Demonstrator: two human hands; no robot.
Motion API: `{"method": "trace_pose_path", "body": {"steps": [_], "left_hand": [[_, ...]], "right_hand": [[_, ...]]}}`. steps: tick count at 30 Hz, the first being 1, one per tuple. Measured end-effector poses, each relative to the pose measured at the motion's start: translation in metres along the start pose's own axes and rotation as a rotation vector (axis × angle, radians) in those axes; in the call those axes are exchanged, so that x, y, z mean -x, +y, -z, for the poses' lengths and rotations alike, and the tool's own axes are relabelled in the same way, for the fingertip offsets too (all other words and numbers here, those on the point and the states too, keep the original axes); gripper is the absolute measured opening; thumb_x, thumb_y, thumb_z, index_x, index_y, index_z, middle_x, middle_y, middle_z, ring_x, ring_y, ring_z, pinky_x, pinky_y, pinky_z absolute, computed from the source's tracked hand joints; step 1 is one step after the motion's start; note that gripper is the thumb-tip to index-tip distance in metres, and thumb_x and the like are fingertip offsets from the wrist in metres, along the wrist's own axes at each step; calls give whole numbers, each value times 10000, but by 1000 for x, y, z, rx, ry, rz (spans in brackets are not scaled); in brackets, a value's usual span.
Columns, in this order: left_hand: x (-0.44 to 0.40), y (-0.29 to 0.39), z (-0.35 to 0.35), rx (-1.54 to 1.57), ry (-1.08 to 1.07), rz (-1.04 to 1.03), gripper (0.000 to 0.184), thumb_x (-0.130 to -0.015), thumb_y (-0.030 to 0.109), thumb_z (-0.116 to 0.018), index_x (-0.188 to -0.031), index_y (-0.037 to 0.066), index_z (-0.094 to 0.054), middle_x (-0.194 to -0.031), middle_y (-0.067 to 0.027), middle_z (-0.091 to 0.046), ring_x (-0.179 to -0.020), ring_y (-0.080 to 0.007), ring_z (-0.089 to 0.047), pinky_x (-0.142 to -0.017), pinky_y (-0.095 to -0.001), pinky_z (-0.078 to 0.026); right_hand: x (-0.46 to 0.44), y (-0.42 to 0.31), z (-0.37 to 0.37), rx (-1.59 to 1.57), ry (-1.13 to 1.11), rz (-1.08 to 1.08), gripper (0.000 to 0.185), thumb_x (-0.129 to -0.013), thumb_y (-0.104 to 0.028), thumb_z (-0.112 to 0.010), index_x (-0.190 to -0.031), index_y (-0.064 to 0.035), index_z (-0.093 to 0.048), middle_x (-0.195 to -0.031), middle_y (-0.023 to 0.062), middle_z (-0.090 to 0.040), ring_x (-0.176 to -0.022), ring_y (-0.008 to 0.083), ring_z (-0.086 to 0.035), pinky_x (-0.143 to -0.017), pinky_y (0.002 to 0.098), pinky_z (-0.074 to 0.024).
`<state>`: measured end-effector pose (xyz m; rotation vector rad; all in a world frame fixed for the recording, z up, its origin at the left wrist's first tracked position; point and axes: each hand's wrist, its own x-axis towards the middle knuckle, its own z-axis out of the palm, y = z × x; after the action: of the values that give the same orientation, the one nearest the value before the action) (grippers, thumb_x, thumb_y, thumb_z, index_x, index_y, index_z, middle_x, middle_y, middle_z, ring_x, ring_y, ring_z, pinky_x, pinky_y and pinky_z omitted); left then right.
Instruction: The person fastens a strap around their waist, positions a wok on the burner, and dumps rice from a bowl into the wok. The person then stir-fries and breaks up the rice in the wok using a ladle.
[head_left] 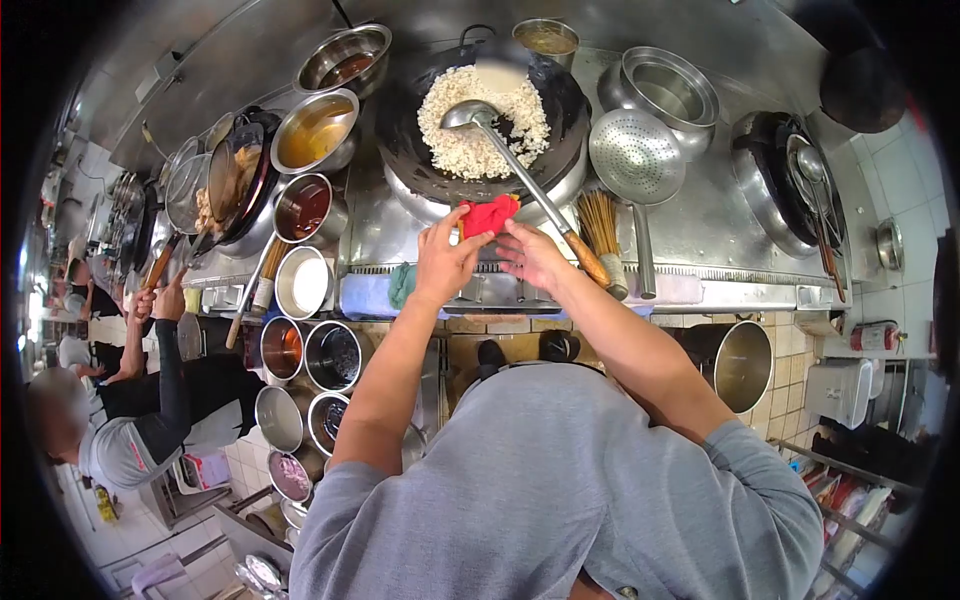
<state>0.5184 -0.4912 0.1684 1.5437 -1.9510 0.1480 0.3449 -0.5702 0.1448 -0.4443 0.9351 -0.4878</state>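
Observation:
A folded red cloth [486, 218] is pinched in my left hand [443, 257], above the front rim of the wok [400, 150]. My right hand [535, 258] is beside the cloth with its fingers apart; I cannot tell whether a fingertip touches it. White rice [450, 95] lies spread in the wok. A ladle [505, 150] rests with its bowl on the rice, and its wooden handle slants over the rim to the right, just past my right hand. A pale blurred patch covers part of the rice at the back.
A perforated strainer [637, 158] and bamboo brush [600, 235] lie right of the wok. Metal bowls of liquid [315, 130] and sauce pots [303, 208] line the left. Another wok [780, 190] stands far right. A co-worker [150, 400] handles a pan at left.

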Motion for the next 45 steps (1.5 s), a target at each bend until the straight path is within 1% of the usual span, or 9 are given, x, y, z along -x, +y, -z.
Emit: {"method": "trace_pose_path", "body": {"steps": [3, 15, 22, 28, 31, 34, 38, 40, 45], "left_hand": [[-3, -1, 5, 137, 43, 89, 420, -742, 135, -711, -1140, 258, -654, -1297, -81, -517, -1103, -274, -543, -913, -434, -392], [-64, -19, -1, 392, -6, 378, 166, -773, 244, -737, -898, 138, -710, -972, -27, -655, -996, -267, -561, -874, -448, -390], [-88, 30, 67, -101, 344, -28, 157, -722, 192, -752, -852, 193, -663, -973, 33, -613, -1007, -212, -535, -873, -438, -316], [-48, 47, 80, -50, 235, 72, 180, -715, 198, -766, -853, 155, -658, -946, -4, -602, -966, -211, -549, -871, -410, -320], [-28, 38, 69, 570, 250, 476, 475, -792, 358, -743, -1127, 60, -585, -1117, -105, -577, -1047, -286, -541, -901, -462, -404], [-44, 44, 71, 879, 262, 385, 623, -765, 418, -762, -1216, 46, -547, -1246, -107, -550, -1161, -272, -508, -962, -437, -386], [-56, 25, 84, 1291, -262, 553, 411, -895, 273, -684, -1195, 19, -564, -1108, -50, -635, -994, -131, -590, -855, -304, -482], [-58, 30, 88, 1337, -87, 517, 275, -959, 203, -601, -1160, 17, -576, -1015, -13, -653, -890, -77, -599, -766, -247, -505], [-62, 36, 109, 1306, -111, 596, 278, -994, 242, -536, -1161, 19, -553, -1037, -32, -631, -928, -85, -591, -830, -253, -489]], "right_hand": [[-18, -1, 8, -14, -44, 164, 143, -898, -228, -622, -986, -216, -510, -1012, -21, -590, -979, 164, -550, -762, 387, -444], [17, -45, -40, -41, -39, 377, 129, -922, -240, -638, -1021, -190, -572, -975, -33, -610, -838, 98, -547, -712, 312, -436], [67, -73, -73, 240, -120, 534, 385, -890, -401, -663, -1152, -133, -573, -1093, 10, -604, -1002, 110, -524, -796, 322, -419], [76, -77, -66, 273, -185, 712, 226, -916, -154, -593, -1113, -44, -610, -1029, -1, -616, -872, 81, -566, -780, 245, -441], [91, -86, -60, 451, -280, 763, 196, -919, -102, -561, -1085, -14, -614, -974, -11, -618, -852, 72, -560, -793, 241, -449], [110, -96, -60, 673, -424, 684, 194, -922, -107, -557, -1075, -3, -617, -983, -16, -615, -884, 71, -552, -817, 255, -450], [123, -106, -62, 829, -510, 696, 208, -907, -131, -603, -1063, 0, -642, -975, -8, -649, -900, 88, -564, -833, 274, -454], [129, -113, -61, 1151, -126, 687, 229, -902, -161, -635, -1064, 1, -646, -956, -8, -663, -880, 85, -571, -826, 277, -461], [117, -97, -50, 752, -327, 655, 281, -910, -175, -649, -1123, 6, -617, -949, 28, -671, -868, 72, -577, -798, 267, -475]]}}
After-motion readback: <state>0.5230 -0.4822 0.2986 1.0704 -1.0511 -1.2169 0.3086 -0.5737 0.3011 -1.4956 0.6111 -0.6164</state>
